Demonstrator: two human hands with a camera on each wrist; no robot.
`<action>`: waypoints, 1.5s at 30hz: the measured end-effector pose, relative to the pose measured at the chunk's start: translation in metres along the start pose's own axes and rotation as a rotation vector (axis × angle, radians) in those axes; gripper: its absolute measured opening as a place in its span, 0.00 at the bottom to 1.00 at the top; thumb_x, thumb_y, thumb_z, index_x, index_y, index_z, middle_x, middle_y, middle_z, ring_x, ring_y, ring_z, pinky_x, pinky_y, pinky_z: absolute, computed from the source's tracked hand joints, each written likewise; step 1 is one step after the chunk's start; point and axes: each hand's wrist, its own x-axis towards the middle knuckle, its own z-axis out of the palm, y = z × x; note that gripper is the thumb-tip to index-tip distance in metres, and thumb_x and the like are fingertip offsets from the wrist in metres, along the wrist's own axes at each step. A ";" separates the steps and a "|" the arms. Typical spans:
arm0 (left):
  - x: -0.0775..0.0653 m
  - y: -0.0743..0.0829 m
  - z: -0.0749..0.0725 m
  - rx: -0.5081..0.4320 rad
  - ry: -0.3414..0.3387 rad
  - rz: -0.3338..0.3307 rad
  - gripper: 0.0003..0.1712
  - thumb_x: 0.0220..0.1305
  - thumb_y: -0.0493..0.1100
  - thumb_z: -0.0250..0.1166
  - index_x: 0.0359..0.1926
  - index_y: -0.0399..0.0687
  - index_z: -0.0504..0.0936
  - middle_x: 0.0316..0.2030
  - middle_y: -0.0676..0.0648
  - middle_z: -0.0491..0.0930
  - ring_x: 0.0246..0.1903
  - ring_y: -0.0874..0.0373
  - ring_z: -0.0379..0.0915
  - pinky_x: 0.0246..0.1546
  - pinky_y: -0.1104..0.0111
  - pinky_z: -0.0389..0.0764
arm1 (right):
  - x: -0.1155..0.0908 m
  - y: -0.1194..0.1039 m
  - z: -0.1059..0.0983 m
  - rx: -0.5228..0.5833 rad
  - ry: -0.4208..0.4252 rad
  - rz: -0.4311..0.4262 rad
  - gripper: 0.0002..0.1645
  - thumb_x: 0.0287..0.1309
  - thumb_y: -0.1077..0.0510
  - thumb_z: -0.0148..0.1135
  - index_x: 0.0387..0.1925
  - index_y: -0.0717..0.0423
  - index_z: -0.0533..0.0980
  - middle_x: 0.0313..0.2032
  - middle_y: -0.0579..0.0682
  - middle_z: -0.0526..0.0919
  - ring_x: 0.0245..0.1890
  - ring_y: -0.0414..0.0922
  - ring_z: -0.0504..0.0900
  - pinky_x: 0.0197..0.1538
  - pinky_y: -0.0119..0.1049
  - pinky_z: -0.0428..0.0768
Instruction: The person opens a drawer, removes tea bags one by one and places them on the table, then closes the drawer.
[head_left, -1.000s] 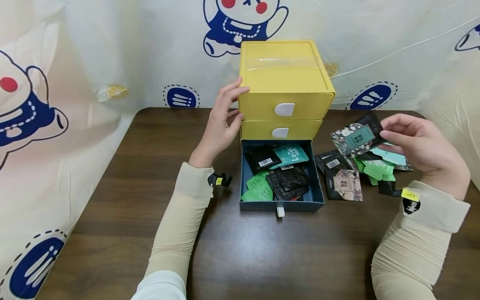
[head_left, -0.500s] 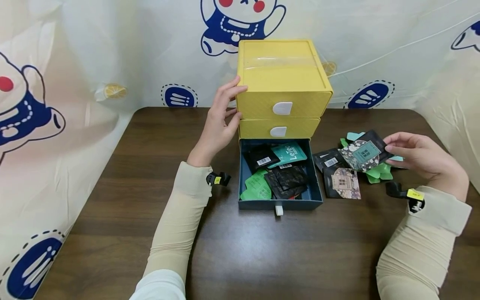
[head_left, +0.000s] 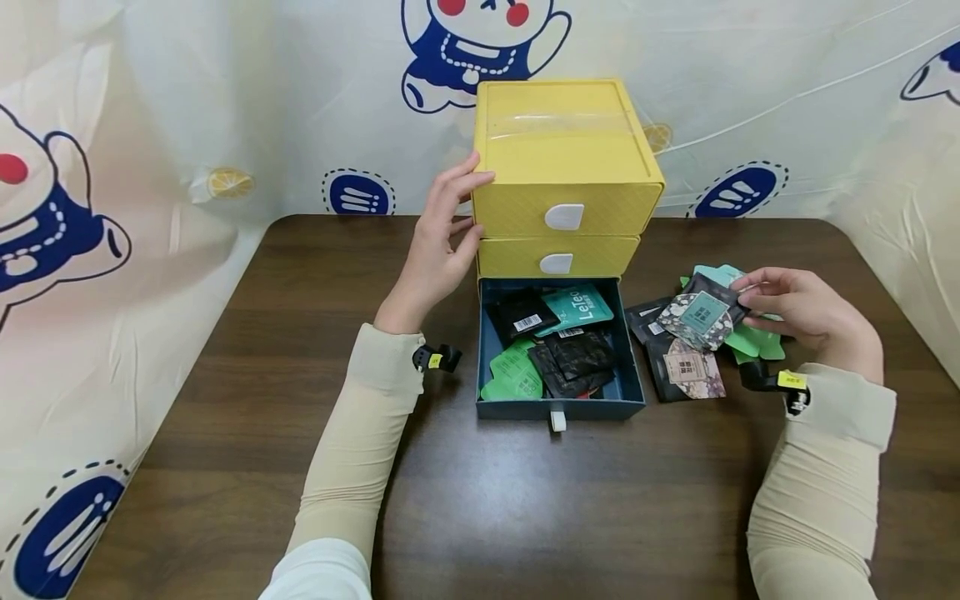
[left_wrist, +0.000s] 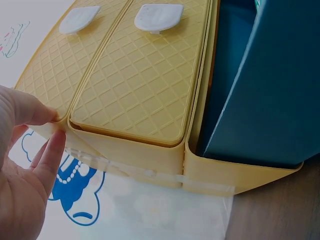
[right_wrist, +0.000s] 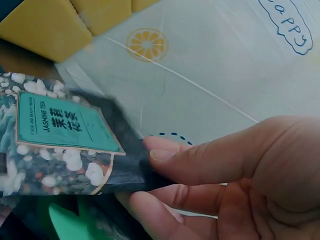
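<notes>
My right hand [head_left: 813, 321] pinches a black jasmine tea packet [head_left: 703, 315] by its right end, thumb on top and fingers beneath. A teal label reading "JASMINE TEA" shows on the packet [right_wrist: 62, 122] in the right wrist view. It hangs over a loose pile of black packets [head_left: 660, 358] and green packets [head_left: 757, 342]. My left hand [head_left: 431, 250] touches the left side of a yellow drawer box [head_left: 570, 142], fingers fairly straight. Below, the pulled-out blue drawer [head_left: 637, 383] holds black packets [head_left: 577, 362], a teal packet [head_left: 576, 308] and green packets [head_left: 517, 373].
Two yellow drawers with white tabs [head_left: 564, 217] sit closed above the blue one. The brown wooden table [head_left: 525, 508] extends in front of the box. A printed white cloth [head_left: 300, 100] hangs behind and at the sides.
The right hand, holding the jasmine tea packet, has come down and then moved left, over the black packets. These have shifted slightly. The left hand stays on the box.
</notes>
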 end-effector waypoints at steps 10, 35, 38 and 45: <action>0.001 0.001 -0.003 0.000 -0.009 -0.002 0.30 0.66 0.24 0.55 0.67 0.46 0.69 0.75 0.50 0.56 0.67 0.56 0.64 0.58 0.57 0.81 | -0.006 -0.014 0.004 -0.201 0.080 0.037 0.26 0.73 0.52 0.52 0.63 0.65 0.65 0.35 0.30 0.78 0.37 0.32 0.80 0.43 0.26 0.83; 0.008 0.003 -0.002 -0.005 -0.029 -0.003 0.30 0.66 0.24 0.55 0.67 0.47 0.70 0.75 0.51 0.56 0.66 0.57 0.64 0.59 0.61 0.80 | 0.000 -0.114 0.115 -0.336 0.102 -0.580 0.09 0.68 0.63 0.58 0.45 0.64 0.79 0.41 0.59 0.84 0.35 0.34 0.80 0.38 0.22 0.79; 0.004 0.001 -0.001 -0.003 -0.031 -0.004 0.30 0.67 0.25 0.55 0.67 0.47 0.69 0.76 0.51 0.55 0.66 0.56 0.64 0.59 0.61 0.80 | 0.009 -0.118 0.132 -0.377 0.007 -0.634 0.09 0.68 0.62 0.59 0.44 0.63 0.80 0.41 0.58 0.85 0.37 0.39 0.79 0.40 0.25 0.79; -0.001 -0.001 -0.002 -0.002 -0.017 -0.003 0.30 0.67 0.24 0.55 0.67 0.47 0.69 0.75 0.51 0.56 0.66 0.54 0.64 0.58 0.59 0.80 | 0.025 -0.136 0.155 -0.471 -0.158 -0.671 0.11 0.70 0.61 0.56 0.47 0.61 0.81 0.44 0.58 0.86 0.43 0.47 0.81 0.50 0.41 0.80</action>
